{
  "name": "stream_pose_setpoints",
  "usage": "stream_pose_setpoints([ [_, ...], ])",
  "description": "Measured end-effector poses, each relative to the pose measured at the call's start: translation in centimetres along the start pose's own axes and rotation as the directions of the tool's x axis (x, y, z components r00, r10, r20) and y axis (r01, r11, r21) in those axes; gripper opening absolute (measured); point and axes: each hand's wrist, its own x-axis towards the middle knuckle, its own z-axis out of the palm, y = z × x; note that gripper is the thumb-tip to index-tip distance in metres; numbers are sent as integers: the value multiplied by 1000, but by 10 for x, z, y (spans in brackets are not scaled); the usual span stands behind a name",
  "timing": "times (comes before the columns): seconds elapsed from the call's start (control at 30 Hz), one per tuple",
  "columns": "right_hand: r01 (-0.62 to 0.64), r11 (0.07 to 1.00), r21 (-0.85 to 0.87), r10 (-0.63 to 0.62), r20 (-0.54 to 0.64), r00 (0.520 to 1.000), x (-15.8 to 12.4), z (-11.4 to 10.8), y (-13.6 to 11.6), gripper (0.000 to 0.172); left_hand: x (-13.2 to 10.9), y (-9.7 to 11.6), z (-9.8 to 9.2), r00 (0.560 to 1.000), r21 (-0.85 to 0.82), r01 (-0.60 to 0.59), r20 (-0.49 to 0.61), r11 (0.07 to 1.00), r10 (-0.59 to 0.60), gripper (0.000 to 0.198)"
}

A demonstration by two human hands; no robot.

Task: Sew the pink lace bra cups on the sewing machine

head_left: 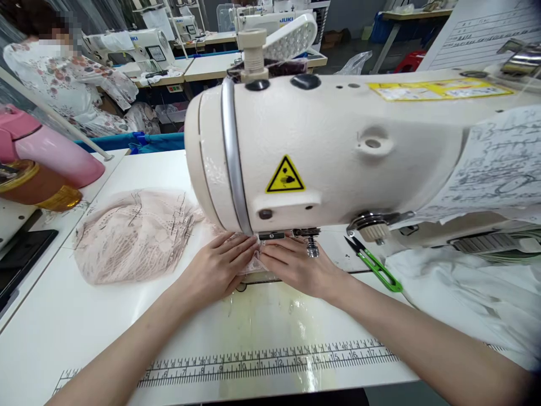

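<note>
A cream sewing machine (338, 152) spans the upper right, its head over both hands. My left hand (215, 265) lies left of the needle area, fingers together and pressing on pale pink lace fabric (252, 265). From the right, my right hand (298, 265) reaches to the same fabric, fingers held together, partly hidden under the machine head. The fingertips of both hands nearly meet at the presser foot area, where detail is hard to make out. A bunched heap of pink lace (133, 237) rests on the white table to the left.
Green thread snips (378, 268) lie right of my right hand, beside white cloth (469, 287). A pink bottle (59, 149) and an amber container (40, 183) stand at left. A printed ruler (262, 363) runs along the front. Behind, a person (63, 79) sits near other machines.
</note>
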Motion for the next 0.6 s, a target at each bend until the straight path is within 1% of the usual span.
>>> stream_pose_setpoints([
  [0.1,51,999,-14,-52,-70,996,0,9,1,21,0,-2,-1,1000,12,-3,-10,1000,3,40],
  [0.23,55,997,-57,-61,-102,993,-1,11,-2,20,2,-1,-2,1000,39,-6,-19,999,6,36],
  [0.33,44,997,-56,-50,-105,993,-1,10,-2,19,3,0,-2,1000,51,11,-21,999,-10,36],
  [0.47,37,999,-14,-38,-66,997,-1,8,-1,20,3,3,-1,999,53,43,-17,998,-42,38],
  [0.6,43,999,-32,-45,-45,998,2,2,1,20,3,6,0,997,50,72,-28,996,-70,40],
])
